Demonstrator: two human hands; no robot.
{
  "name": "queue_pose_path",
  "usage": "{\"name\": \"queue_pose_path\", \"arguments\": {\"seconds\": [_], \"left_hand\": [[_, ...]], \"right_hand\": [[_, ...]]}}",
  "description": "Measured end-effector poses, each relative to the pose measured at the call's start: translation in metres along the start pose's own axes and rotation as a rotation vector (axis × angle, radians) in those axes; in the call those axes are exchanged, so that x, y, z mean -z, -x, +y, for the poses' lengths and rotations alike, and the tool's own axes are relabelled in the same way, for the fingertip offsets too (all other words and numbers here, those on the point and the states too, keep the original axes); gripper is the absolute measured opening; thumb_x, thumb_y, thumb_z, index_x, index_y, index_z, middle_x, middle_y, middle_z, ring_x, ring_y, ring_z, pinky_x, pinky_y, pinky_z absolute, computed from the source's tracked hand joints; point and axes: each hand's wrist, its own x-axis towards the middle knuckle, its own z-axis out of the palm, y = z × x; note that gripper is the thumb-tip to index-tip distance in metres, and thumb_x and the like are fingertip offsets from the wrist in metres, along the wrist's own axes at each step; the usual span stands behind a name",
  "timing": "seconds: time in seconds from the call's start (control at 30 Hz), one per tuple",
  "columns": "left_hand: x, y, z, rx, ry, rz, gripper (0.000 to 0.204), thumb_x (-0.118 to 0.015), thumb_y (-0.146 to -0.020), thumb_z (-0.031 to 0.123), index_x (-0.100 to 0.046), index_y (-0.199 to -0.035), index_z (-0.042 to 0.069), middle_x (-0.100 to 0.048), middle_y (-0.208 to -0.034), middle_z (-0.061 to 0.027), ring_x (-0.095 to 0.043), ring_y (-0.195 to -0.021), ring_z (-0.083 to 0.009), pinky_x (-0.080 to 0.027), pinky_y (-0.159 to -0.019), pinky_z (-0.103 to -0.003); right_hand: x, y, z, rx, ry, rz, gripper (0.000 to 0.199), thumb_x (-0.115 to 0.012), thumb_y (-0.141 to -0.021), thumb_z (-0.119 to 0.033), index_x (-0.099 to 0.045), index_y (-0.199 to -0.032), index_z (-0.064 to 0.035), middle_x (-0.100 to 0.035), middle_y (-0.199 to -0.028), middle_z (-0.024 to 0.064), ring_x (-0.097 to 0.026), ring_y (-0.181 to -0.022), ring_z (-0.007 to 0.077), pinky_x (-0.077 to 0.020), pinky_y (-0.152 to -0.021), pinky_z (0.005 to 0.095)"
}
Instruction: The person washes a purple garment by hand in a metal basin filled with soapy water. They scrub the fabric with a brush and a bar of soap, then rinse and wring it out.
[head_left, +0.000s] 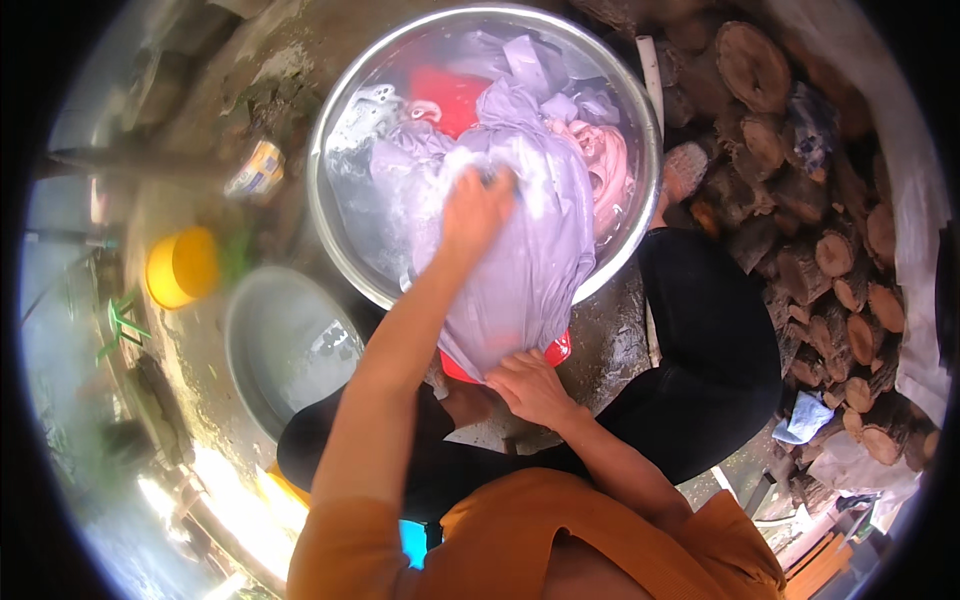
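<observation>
A wet lavender cloth (545,250) is draped from the large metal basin (322,225) over its near rim toward me. My right hand (530,388) grips the cloth's near edge, fingers closed on it. Higher up, my left hand (478,215) presses on white suds on the cloth. Its fingers are curled and a little blurred; what they hold, if anything, is hidden. Under the cloth's near end a red rim (563,348) shows. Inside the basin, a red piece (445,98) and pink cloth (600,165) lie in soapy water.
A grey basin (240,345) with water stands at the left, near a yellow tub (182,268). A small printed packet (258,170) lies on the wet ground. Stacked firewood (800,250) lines the right side. My bent legs (690,370) flank the cloth's near end.
</observation>
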Motion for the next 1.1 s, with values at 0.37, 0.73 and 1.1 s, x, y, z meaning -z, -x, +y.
{"name": "queue_pose_path", "arguments": {"seconds": [0.37, 0.73, 1.1], "left_hand": [[-0.015, 0.100, 0.060, -0.172, 0.242, -0.046, 0.039, -0.063, -0.089, 0.024, -0.057, -0.127, 0.021, -0.051, -0.122, -0.0183, -0.058, -0.100, -0.0376, -0.054, -0.081, -0.047], [0.006, 0.143, 0.041, -0.109, 0.232, -0.133, 0.049, -0.062, -0.090, 0.032, -0.051, -0.138, 0.022, -0.051, -0.108, -0.0210, -0.059, -0.094, -0.0395, -0.054, -0.079, -0.046], [-0.002, 0.067, -0.010, 0.244, 0.188, 0.024, 0.050, -0.063, -0.090, 0.034, -0.051, -0.137, 0.021, -0.050, -0.107, -0.0237, -0.058, -0.096, -0.0428, -0.053, -0.076, -0.050]], "right_hand": [[-0.002, -0.004, -0.004, 0.063, 0.014, 0.107, 0.012, -0.063, -0.090, -0.019, -0.068, -0.099, -0.0142, -0.056, -0.083, 0.0046, -0.055, -0.088, 0.0244, -0.0371, -0.077, 0.0390], [0.002, -0.004, 0.008, 0.043, -0.068, 0.163, 0.010, -0.064, -0.082, -0.013, -0.066, -0.091, -0.0120, -0.058, -0.083, 0.0037, -0.057, -0.084, 0.0236, -0.0372, -0.075, 0.0383], [0.015, 0.003, 0.002, -0.110, 0.130, 0.214, 0.011, -0.064, -0.074, -0.009, -0.063, -0.085, -0.0131, -0.061, -0.078, 0.0021, -0.057, -0.077, 0.0223, -0.0368, -0.074, 0.0378]]}}
